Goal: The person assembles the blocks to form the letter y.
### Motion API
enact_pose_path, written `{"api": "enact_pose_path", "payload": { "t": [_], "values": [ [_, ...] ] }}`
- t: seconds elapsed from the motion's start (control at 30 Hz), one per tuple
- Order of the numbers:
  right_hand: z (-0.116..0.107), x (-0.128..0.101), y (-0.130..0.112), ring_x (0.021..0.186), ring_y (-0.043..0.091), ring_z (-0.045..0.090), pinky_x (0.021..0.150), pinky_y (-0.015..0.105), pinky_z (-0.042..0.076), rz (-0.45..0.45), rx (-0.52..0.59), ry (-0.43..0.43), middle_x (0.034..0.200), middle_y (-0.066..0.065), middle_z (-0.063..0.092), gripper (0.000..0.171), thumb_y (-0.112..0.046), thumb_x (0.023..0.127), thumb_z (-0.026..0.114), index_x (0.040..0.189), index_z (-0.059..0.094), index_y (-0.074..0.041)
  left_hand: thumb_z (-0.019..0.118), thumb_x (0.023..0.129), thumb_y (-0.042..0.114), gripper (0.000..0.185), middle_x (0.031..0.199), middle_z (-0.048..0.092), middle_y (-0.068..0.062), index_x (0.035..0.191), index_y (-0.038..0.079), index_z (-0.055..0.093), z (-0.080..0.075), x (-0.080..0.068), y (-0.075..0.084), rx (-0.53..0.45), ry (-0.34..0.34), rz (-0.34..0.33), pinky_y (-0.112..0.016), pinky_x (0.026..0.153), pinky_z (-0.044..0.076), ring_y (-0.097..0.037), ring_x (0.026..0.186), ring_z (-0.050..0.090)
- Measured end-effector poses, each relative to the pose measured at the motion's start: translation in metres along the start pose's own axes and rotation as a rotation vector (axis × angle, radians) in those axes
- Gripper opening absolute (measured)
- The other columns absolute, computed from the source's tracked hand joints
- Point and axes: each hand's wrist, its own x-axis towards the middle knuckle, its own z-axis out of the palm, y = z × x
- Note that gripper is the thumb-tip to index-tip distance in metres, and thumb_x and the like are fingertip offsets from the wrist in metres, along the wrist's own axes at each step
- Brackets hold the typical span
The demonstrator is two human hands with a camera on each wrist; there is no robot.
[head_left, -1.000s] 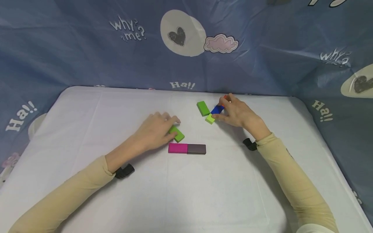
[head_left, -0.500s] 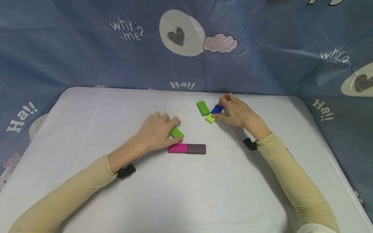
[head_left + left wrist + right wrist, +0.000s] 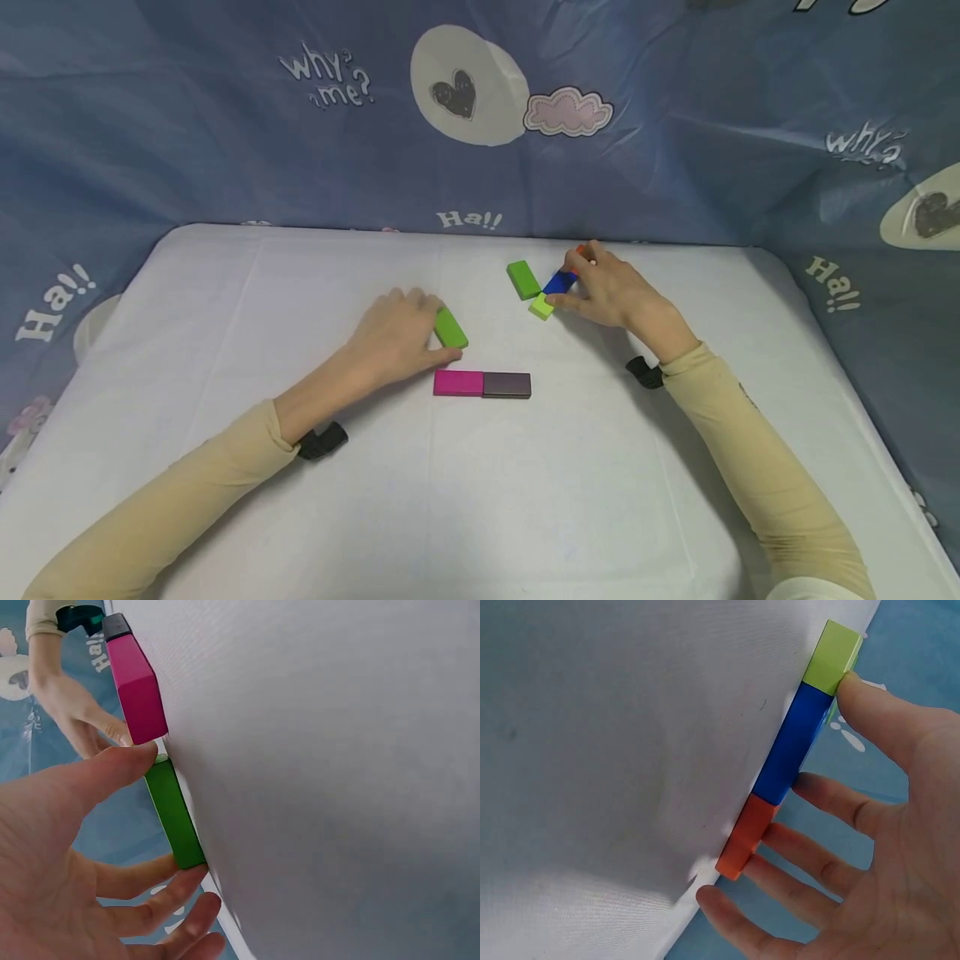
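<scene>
My left hand (image 3: pixel 390 337) pinches a green rectangular block (image 3: pixel 452 328) lengthwise, the thumb at its near end and fingertips at its far end, as the left wrist view shows. Just nearer to me, a magenta block (image 3: pixel 458 383) lies end to end with a dark grey block (image 3: pixel 507 385). At the back, my right hand (image 3: pixel 611 292) touches a line of blocks. Its thumb lies on the small lime block (image 3: pixel 832 656), a finger on the blue block (image 3: pixel 793 742), and other loosely extended fingertips on the orange block (image 3: pixel 746 836).
A second green block (image 3: pixel 523 280) lies left of the blue and lime blocks, its corner close to them. All the blocks are on a white-covered table (image 3: pixel 480 500). A printed blue cloth (image 3: pixel 300 167) rises behind the table's back edge.
The left green block has turned steeper and shifted slightly away from the magenta block. My left thumb has moved off the magenta block's edge to the green block's end. My right hand stays put.
</scene>
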Motion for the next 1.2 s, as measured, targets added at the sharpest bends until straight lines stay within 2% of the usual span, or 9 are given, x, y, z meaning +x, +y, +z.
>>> {"api": "enact_pose_path", "payload": {
  "t": [0.27,0.63,0.87,1.2],
  "values": [
    [-0.001,-0.001,0.000,0.104,0.037,0.062,0.094,0.052,0.051,0.000,-0.008,0.010,0.141,0.013,0.046,0.056,-0.062,0.091,0.063,0.126,0.051,-0.020,0.070,0.087,0.057,0.073,0.120,0.063,-0.017,0.136,0.004,0.057,0.000,0.004,0.000,-0.065,0.037,-0.020,-0.048,0.091,0.051,-0.033,0.099,0.058],
    [-0.001,-0.001,-0.001,0.104,0.036,0.063,0.095,0.052,0.052,-0.007,-0.014,0.006,0.142,0.014,0.045,0.059,-0.064,0.091,0.062,0.128,0.050,-0.020,0.071,0.086,0.057,0.070,0.125,0.063,-0.018,0.134,0.006,0.060,-0.001,0.017,0.001,-0.074,0.077,-0.030,-0.048,0.092,0.053,-0.034,0.104,0.060],
    [0.000,-0.001,0.000,0.103,0.035,0.062,0.093,0.050,0.052,-0.008,-0.014,0.005,0.139,0.014,0.045,0.058,-0.064,0.092,0.061,0.128,0.050,-0.020,0.069,0.087,0.060,0.073,0.126,0.062,-0.019,0.137,0.008,0.056,-0.002,0.034,-0.002,-0.083,0.097,-0.040,-0.051,0.093,0.054,-0.036,0.108,0.063],
    [0.001,-0.002,-0.002,0.106,0.035,0.059,0.093,0.050,0.051,0.000,0.003,0.000,0.143,0.016,0.043,0.056,-0.061,0.094,0.061,0.130,0.050,-0.019,0.069,0.089,0.057,0.066,0.131,0.061,-0.021,0.136,0.012,0.055,-0.007,0.067,-0.005,-0.149,0.092,-0.039,-0.051,0.091,0.055,-0.038,0.108,0.065]
  ]
}}
